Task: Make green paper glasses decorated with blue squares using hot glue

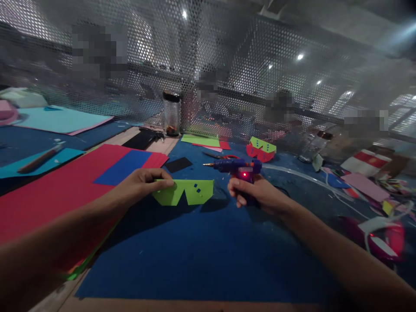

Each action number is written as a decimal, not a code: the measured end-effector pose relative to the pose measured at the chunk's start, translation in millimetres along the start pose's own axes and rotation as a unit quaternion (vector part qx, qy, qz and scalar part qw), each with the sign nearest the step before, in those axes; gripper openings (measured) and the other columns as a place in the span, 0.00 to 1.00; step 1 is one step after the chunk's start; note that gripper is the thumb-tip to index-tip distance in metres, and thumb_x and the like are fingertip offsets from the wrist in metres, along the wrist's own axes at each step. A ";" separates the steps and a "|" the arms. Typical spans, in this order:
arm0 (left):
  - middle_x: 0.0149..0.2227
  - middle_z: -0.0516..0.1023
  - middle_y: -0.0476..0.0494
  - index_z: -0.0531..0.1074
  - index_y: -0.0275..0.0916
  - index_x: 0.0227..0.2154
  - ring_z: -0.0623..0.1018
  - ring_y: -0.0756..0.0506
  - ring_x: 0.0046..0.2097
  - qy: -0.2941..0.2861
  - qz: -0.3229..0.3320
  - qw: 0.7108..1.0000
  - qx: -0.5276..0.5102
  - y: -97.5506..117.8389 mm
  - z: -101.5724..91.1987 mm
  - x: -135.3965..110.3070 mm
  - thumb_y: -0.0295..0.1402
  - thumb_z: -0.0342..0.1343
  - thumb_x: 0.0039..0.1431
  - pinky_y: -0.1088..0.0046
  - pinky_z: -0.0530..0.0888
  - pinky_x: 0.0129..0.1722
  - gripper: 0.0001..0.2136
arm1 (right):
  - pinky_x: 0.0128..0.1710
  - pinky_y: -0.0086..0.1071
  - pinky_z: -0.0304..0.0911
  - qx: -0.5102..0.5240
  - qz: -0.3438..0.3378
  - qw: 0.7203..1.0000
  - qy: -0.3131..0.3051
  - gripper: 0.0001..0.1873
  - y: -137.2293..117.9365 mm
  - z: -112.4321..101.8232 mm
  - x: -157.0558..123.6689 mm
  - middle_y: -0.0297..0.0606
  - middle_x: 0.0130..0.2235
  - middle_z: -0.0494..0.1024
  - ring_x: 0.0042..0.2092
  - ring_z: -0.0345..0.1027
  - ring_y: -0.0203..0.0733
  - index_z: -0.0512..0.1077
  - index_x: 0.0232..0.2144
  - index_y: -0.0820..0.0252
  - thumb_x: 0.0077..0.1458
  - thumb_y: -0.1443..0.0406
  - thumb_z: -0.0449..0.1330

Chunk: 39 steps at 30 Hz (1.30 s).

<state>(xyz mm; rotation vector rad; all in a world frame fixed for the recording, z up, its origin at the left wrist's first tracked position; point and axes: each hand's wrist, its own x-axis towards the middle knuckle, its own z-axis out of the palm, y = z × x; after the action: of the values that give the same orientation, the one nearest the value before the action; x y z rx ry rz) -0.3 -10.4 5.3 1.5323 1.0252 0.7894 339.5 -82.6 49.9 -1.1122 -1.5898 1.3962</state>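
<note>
Between the thumb and fingers of my left hand (146, 184) is the left end of a lime green paper cutout (198, 197). The cutout has a notch in its lower edge and a few small dark blue squares on its right half. My right hand (256, 190) is wrapped round the grip of a blue glue gun (234, 165), whose red light is lit. Its brass nozzle points left, just above and beyond the cutout. Near the back edge stands a similar cutout in green and red (261, 148) with blue dots.
Large red sheets (78, 186) and a blue strip (121, 167) lie at left. Behind are scissors (224, 156), a black card (178, 164), a phone (140, 139) and a glass jar (171, 113). A perforated metal screen (146, 65) borders the table. Paper scraps (365, 186) clutter the right.
</note>
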 end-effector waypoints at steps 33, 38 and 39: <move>0.25 0.76 0.46 0.84 0.54 0.24 0.76 0.40 0.28 -0.003 -0.122 0.992 0.019 -10.0 -4.4 -13.9 0.60 0.69 0.49 0.63 0.74 0.29 0.17 | 0.30 0.35 0.74 -0.205 0.089 0.973 0.061 0.15 37.7 -32.2 133.3 0.36 0.28 0.78 0.28 0.74 0.39 0.77 0.37 0.58 0.61 0.54 0.72; 0.26 0.78 0.46 0.84 0.55 0.26 0.77 0.41 0.29 -0.009 -0.122 0.992 0.006 -15.6 -7.9 -13.6 0.59 0.69 0.51 0.65 0.74 0.30 0.15 | 0.30 0.34 0.73 -0.225 0.093 0.968 0.053 0.16 37.2 -33.7 133.4 0.38 0.29 0.80 0.28 0.75 0.40 0.76 0.33 0.58 0.61 0.53 0.72; 0.26 0.77 0.47 0.84 0.54 0.26 0.77 0.41 0.29 -0.005 -0.123 0.992 0.006 -15.4 -7.8 -14.1 0.59 0.70 0.51 0.66 0.74 0.29 0.16 | 0.30 0.34 0.73 -0.229 0.097 0.967 0.051 0.16 36.3 -33.6 133.1 0.39 0.29 0.80 0.28 0.75 0.40 0.76 0.32 0.59 0.61 0.53 0.72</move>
<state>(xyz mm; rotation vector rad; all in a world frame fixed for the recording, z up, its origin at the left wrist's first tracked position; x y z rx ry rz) -16.1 -19.3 -7.7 1.3849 1.1858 0.6026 328.1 54.9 16.4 -1.6220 -1.8168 1.0902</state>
